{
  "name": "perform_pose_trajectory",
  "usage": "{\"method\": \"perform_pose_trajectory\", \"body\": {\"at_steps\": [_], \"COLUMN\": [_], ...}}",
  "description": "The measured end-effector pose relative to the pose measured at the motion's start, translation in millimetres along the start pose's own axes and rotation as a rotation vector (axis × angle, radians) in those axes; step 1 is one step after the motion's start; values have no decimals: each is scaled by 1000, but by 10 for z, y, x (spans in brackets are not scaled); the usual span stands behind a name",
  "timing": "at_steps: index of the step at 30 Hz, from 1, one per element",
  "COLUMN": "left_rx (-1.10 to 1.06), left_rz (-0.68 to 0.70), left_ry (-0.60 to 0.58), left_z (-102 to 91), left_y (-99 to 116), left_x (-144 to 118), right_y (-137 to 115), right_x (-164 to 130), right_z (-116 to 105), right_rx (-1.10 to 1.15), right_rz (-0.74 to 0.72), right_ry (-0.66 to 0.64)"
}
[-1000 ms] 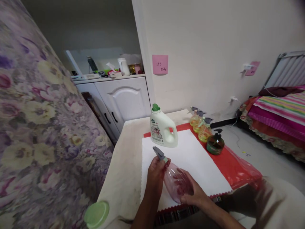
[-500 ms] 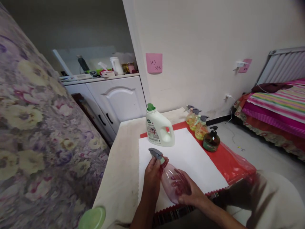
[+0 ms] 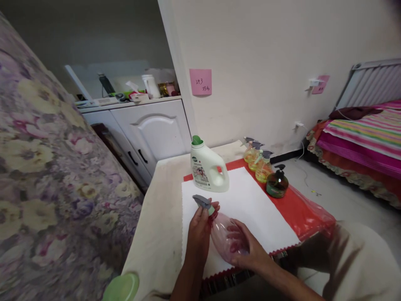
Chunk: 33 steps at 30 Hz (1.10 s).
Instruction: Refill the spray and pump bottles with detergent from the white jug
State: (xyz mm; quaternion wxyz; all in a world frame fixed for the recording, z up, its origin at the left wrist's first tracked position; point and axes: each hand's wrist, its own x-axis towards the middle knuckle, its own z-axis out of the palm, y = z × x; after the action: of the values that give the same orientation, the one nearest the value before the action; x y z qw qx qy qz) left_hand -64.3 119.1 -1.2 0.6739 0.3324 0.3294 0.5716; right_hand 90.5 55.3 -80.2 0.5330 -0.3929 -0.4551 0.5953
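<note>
A clear pinkish spray bottle (image 3: 224,234) with a grey trigger head (image 3: 202,201) is held tilted over the near part of the white sheet (image 3: 241,200). My left hand (image 3: 200,225) is closed around its neck, just below the trigger head. Wrapped around the rounded body is my right hand (image 3: 247,251), its fingers showing through the transparent wall. Just beyond the bottle stands a pale green detergent jug (image 3: 208,169) with a green top (image 3: 196,140).
Several spray bottles (image 3: 263,170) holding yellow liquid line the table's right side, with a dark pump bottle (image 3: 277,184) nearest me. A round green lid-like object (image 3: 121,287) sits at the lower left. A floral curtain (image 3: 62,175) hangs left; a bed (image 3: 360,142) stands right.
My hands keep the same hold on the spray bottle, which has shifted very slightly left. The whole view has also moved a little; the other bottles stay in place.
</note>
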Motion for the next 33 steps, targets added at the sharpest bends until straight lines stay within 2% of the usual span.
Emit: {"method": "perform_pose_trajectory", "body": {"at_steps": [5,10,12,17,20,23,25,28,30,33], "left_rx": [-22,-42,-77,-154,-180,-169,-160,-159,-163,-164], "left_rz": [-18,-10,-5,16,27,28,31,42,46,50], "left_ry": [-68,26,41,20,0,-9,-4,17,29,45], "left_z": [6,-5,2,19,12,-2,-12,-19,-18,-14], "left_y": [29,-17,-32,-14,20,45,49,44,39,38], "left_x": [-10,46,55,49,44,39,37,38,39,34], "right_y": [-36,-78,-73,-52,-110,-181,-197,-179,-163,-162], "right_x": [-8,-31,-26,-22,-67,-112,-121,-114,-112,-124], "right_z": [-23,69,99,139,159,164,162,169,185,209], "right_rx": [56,-172,-158,232,528,684,674,562,507,539], "right_rz": [30,-42,-46,6,185,362,328,171,121,160], "right_ry": [-76,135,167,118,-39,-221,-202,-54,13,-25]}}
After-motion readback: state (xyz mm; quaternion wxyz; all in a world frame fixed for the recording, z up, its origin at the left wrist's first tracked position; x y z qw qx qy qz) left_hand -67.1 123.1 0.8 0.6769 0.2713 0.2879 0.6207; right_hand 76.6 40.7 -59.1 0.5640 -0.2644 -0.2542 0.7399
